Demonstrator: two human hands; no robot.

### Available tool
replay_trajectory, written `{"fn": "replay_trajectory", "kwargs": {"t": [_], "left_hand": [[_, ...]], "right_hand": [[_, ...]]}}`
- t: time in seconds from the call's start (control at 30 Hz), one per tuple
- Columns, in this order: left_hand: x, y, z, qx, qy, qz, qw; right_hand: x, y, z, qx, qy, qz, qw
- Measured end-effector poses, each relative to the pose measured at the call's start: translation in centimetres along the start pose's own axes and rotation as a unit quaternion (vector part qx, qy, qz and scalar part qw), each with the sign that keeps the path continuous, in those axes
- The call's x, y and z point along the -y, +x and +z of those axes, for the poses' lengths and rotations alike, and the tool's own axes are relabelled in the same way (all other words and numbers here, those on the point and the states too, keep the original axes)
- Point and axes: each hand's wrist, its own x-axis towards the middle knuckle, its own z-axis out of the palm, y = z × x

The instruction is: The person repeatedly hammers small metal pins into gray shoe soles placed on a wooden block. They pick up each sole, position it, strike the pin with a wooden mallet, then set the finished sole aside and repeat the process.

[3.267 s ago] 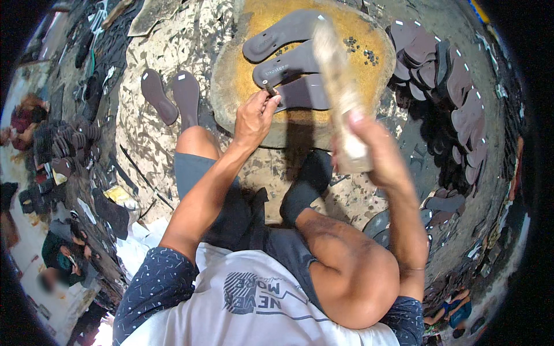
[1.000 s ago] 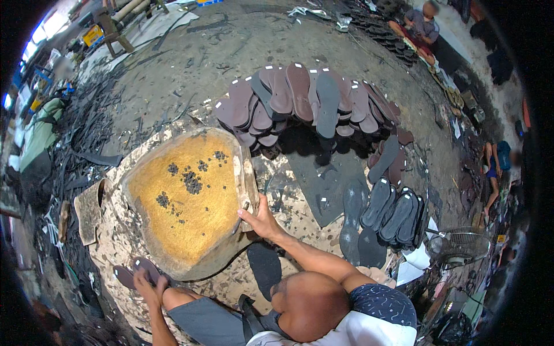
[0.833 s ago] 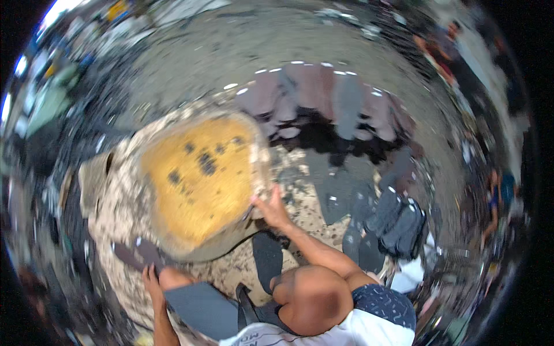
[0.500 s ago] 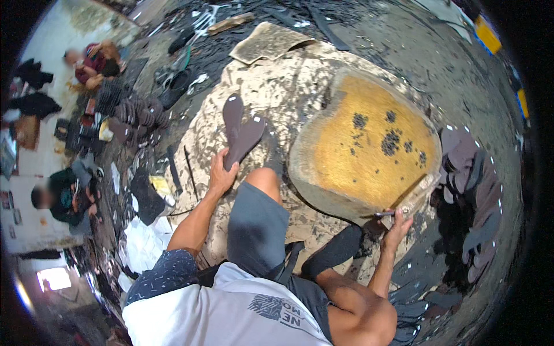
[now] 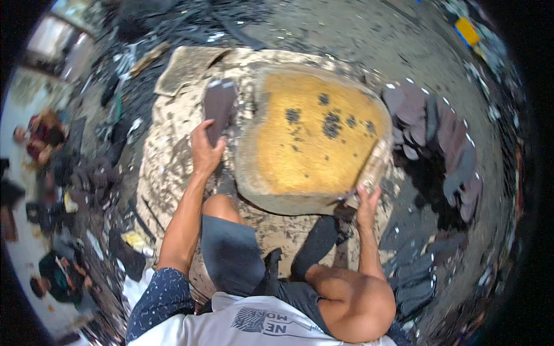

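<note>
My left hand is closed around the near end of a pair of dark brown shoe soles, now lying one over the other with their far ends together. They are left of a big block with a worn yellow top marked by clusters of dark specks. At the block's near right corner my right hand is closed, thumb up. A slim dark piece shows at its fingertips. Blur and the grip hide what kind of thing it is.
A stained pale sheet spreads under the block. Dark soles and scraps are heaped to the right. A curled mat is at the far left, with black offcuts beyond. Two people sit at the left.
The view has turned, shifting the block leftward in it. The two soles, fanned apart before, are now together, and my left hand is closer to the block. My right hand remains at the block's corner.
</note>
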Motion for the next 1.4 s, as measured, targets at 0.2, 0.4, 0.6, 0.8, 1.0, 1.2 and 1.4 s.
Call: {"fn": "replay_trajectory", "kwargs": {"t": [0.2,0.4,0.6,0.8,1.0,1.2,1.4], "left_hand": [[-11.8,4.0,7.0,0.154,0.071,0.301,0.938],[-13.1,-4.1,6.2,0.233,0.052,0.336,0.911],[-18.4,-10.3,8.9,0.420,-0.171,0.101,0.885],[-17.2,-5.5,11.5,0.282,-0.332,-0.147,0.888],[-17.5,-1.4,16.8,0.223,-0.331,-0.084,0.913],[-17.3,-1.6,17.6,0.201,-0.248,-0.040,0.947],[-17.9,-1.2,16.6,0.225,-0.230,-0.076,0.944]], "right_hand": [[3.1,-0.9,1.5,0.052,0.115,0.042,0.991],[6.4,-2.8,2.4,0.096,0.072,-0.020,0.993],[10.3,-2.7,4.4,0.179,-0.093,-0.019,0.979],[7.7,-2.6,2.2,0.151,0.063,-0.002,0.987],[5.9,-3.2,0.9,0.119,0.114,0.033,0.986],[5.6,-2.9,0.1,0.124,0.093,0.055,0.986],[7.7,-2.1,0.7,0.158,0.130,0.021,0.979]]}}
